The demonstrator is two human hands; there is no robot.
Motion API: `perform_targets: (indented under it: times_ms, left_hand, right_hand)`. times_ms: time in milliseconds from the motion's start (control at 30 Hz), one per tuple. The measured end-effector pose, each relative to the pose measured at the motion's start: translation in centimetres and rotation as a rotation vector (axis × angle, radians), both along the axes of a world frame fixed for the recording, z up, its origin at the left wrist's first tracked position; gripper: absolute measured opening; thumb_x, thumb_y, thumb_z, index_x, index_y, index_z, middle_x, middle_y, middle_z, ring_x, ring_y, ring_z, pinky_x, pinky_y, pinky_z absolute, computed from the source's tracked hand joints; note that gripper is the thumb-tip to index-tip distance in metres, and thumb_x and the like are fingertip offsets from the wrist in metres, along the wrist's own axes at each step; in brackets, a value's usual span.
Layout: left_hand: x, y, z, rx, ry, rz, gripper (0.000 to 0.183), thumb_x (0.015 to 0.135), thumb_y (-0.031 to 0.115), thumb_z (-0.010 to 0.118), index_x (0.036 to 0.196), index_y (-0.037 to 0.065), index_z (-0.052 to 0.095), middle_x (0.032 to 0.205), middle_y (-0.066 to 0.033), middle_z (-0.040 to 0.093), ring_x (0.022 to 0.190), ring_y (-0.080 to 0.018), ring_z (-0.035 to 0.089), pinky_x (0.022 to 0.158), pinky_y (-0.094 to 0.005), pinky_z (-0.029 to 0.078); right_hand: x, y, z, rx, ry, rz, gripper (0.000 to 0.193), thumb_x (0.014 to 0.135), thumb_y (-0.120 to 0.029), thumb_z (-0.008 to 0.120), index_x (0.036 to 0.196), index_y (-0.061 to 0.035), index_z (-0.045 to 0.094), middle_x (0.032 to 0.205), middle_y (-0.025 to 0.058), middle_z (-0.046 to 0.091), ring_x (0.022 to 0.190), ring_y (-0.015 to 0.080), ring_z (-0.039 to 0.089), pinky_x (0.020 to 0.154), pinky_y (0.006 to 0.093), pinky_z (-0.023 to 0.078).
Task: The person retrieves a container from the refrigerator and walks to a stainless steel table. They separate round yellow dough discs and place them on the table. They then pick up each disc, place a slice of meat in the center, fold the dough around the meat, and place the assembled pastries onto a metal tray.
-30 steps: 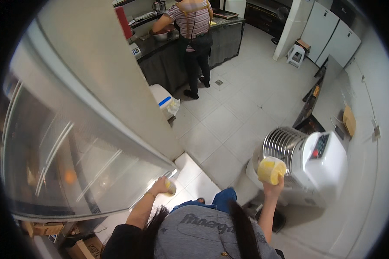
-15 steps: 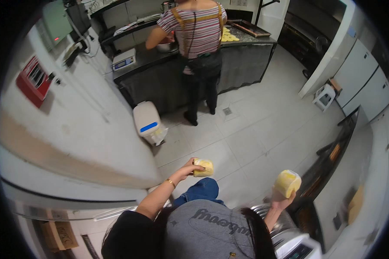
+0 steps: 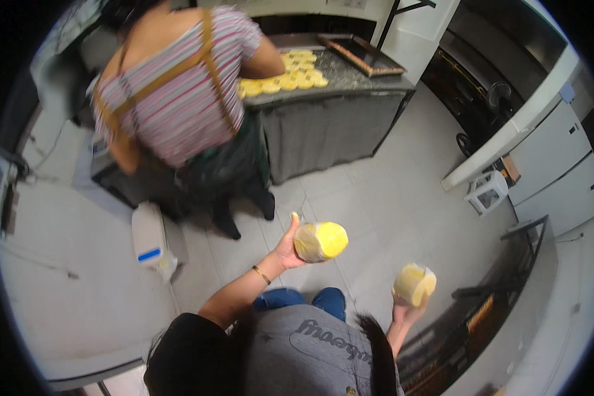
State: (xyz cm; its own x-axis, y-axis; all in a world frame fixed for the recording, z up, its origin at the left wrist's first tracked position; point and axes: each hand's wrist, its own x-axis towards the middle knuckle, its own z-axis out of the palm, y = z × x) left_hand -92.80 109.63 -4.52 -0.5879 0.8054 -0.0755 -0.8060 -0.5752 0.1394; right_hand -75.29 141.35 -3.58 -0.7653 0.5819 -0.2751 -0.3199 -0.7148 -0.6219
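My left hand [image 3: 286, 252] grips a yellow cylinder in clear wrapping [image 3: 321, 242], its thumb raised beside the wrapping and its flat bright-yellow end turned to the right. Further right, my right hand [image 3: 407, 311] is closed round the lower part of a second wrapped yellow cylinder [image 3: 415, 282], paler and tilted. Both are held up in the air above the floor, apart from each other. Whether they are dough, butter or something else I cannot tell.
A co-worker [image 3: 171, 92] stands ahead on the left at a dark counter [image 3: 336, 125]. Several yellow rounds [image 3: 297, 80] lie on it, beside a dark tray [image 3: 363, 56]. A white bin [image 3: 148, 237] is at left, a white stool [image 3: 487, 191] at right, with a dark rack [image 3: 488, 290] nearer.
I have moved closer to the counter and the co-worker. Both hands still hold their wrapped cylinders; the left one has turned so its yellow end shows. The scale by my right side has left the view.
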Motion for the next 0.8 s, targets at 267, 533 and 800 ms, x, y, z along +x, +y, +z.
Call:
perform_targets:
  times_ms: [267, 533, 800]
  left_hand:
    - [-27.6, 15.9, -1.5, -0.007, 0.029, 0.114, 0.054, 0.089, 0.042, 0.048, 0.129, 0.007, 0.046, 0.128, -0.0151, 0.051, 0.110, -0.0345, 0.055, 0.083, -0.0533, 0.051]
    - [-48.6, 20.5, -2.9, 0.293, 0.200, 0.272, 0.052, 0.080, 0.043, 0.064, 0.122, 0.014, 0.054, 0.119, -0.0084, 0.058, 0.106, -0.0291, 0.057, 0.073, -0.0474, 0.053]
    - [-66.2, 8.1, 2.4, 0.194, 0.359, 0.835, 0.054, 0.091, 0.046, 0.044, 0.135, 0.015, 0.038, 0.132, -0.0103, 0.047, 0.114, -0.0319, 0.052, 0.076, -0.0455, 0.054]
  right_hand:
    - [-22.9, 15.7, -4.3, -0.036, 0.010, -0.170, 0.068, 0.077, -0.041, 0.062, 0.133, -0.0113, 0.039, 0.130, 0.0134, 0.045, 0.112, 0.0344, 0.048, 0.069, 0.0508, 0.049]
    - [-52.8, 25.1, 1.2, 0.080, 0.042, 0.411, 0.063, 0.081, -0.034, 0.059, 0.133, -0.0072, 0.036, 0.127, 0.0168, 0.045, 0.111, 0.0357, 0.051, 0.066, 0.0504, 0.059]
    - [-75.5, 20.0, 2.1, 0.175, 0.010, 0.616, 0.066, 0.078, -0.039, 0.059, 0.133, -0.0080, 0.038, 0.129, 0.0144, 0.047, 0.111, 0.0357, 0.051, 0.068, 0.0546, 0.054]
